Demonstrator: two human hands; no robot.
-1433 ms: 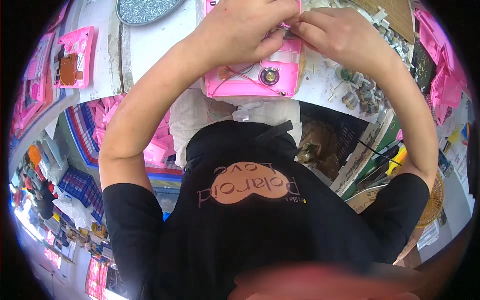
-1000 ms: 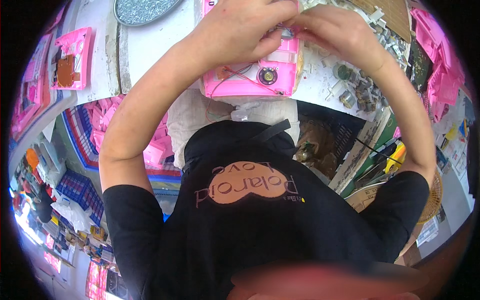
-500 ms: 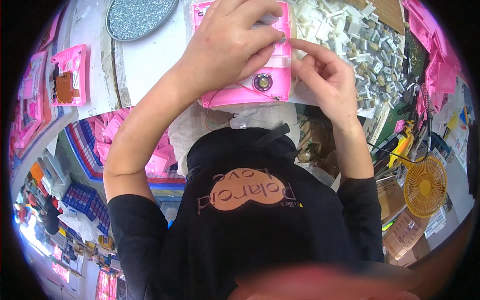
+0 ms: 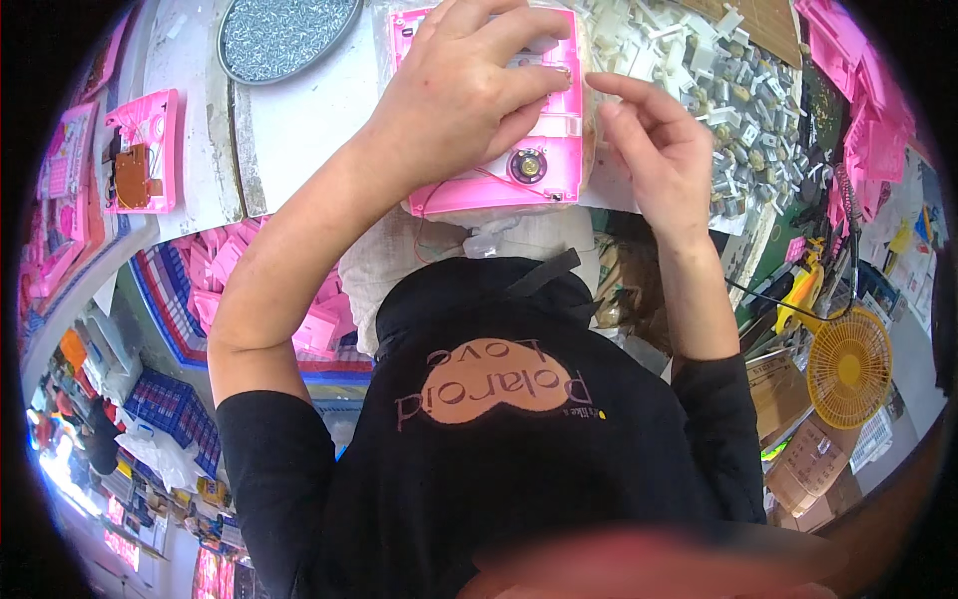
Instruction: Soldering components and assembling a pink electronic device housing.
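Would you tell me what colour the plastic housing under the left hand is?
The housing under the left hand is bright pink, seen in the head view.

pink plastic casing (image 4: 544, 150) | open side up, round speaker showing | flat on white bench

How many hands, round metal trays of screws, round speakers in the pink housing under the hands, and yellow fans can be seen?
hands: 2 (left hand, right hand)
metal tray of screws: 1
round speaker in the pink housing: 1
yellow fan: 1
Total: 5
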